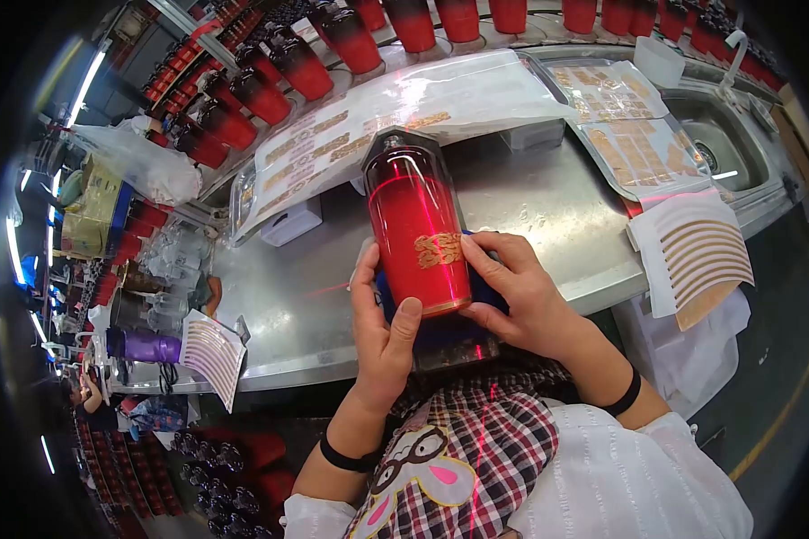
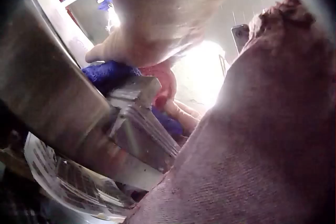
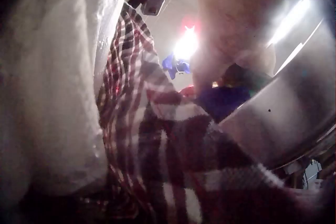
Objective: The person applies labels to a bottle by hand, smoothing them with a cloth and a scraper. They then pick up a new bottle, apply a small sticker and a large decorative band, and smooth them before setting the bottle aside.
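Observation:
A glossy glass bottle (image 1: 413, 216), black at the neck and red below, lies tilted in front of the person, its base toward the body. A gold patterned decal (image 1: 439, 251) sits on its lower right side. The left hand (image 1: 382, 346) holds the bottle's lower left, fingers along the side and thumb beside the base. At the decal's right end, the right hand (image 1: 530, 292) touches the glass with one digit, another bent in at the base. Blue cloth (image 1: 485, 296) shows under the bottle; in the left wrist view, blue padding (image 2: 107, 74) also shows below the hand.
Beyond the bottle, decal sheets (image 1: 333, 148) lie on a tray on the steel table (image 1: 548, 234). To the right are more gold decal sheets (image 1: 634, 144), a striped decal sheet (image 1: 697, 256) over the edge, and a sink (image 1: 728, 135). Red-black bottles (image 1: 351, 40) line the back.

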Demonstrator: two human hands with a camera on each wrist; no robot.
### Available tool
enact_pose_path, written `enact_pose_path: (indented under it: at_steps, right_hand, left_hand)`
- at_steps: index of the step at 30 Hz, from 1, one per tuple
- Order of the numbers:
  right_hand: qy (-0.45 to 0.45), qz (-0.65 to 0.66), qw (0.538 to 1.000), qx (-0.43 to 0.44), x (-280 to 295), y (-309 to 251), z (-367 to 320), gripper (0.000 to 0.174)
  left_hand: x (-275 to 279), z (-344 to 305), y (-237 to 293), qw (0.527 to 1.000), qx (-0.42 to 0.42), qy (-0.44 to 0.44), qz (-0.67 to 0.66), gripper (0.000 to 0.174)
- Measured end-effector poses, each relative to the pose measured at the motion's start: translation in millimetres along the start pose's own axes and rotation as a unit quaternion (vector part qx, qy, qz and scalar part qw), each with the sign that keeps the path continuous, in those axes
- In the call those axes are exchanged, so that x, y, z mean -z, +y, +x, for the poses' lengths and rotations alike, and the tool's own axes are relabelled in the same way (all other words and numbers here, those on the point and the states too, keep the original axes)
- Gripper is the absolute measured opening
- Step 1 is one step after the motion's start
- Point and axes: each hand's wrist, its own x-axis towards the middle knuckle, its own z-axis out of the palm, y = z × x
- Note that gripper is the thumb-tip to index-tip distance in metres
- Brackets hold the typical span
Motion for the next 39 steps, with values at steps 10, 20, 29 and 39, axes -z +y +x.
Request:
enact_pose_path:
  at_steps: [10, 20, 29, 39]
  right_hand:
    - [-0.004, 0.002, 1.000, 0.000, 1, -1, 0, 0.073]
    - [-0.009, -0.009, 1.000, -0.006, 1, 1, -1, 0.078]
    - [-0.013, -0.014, 1.000, -0.004, 3, 0, -1, 0.077]
    - [0.004, -0.013, 1.000, 0.007, 0, 0, -1, 0.073]
  left_hand:
    - [-1, 3, 1, 1.000, 0.011, -0.004, -0.003, 0.083]
    - [-9, 6, 4, 0.999, 0.018, 0.020, 0.036, 0.087]
    - [-8, -5, 2, 0.985, -0.118, 0.088, 0.091, 0.065]
    - [-3, -23, 6, 0.800, -0.367, -0.023, 0.474, 0.022]
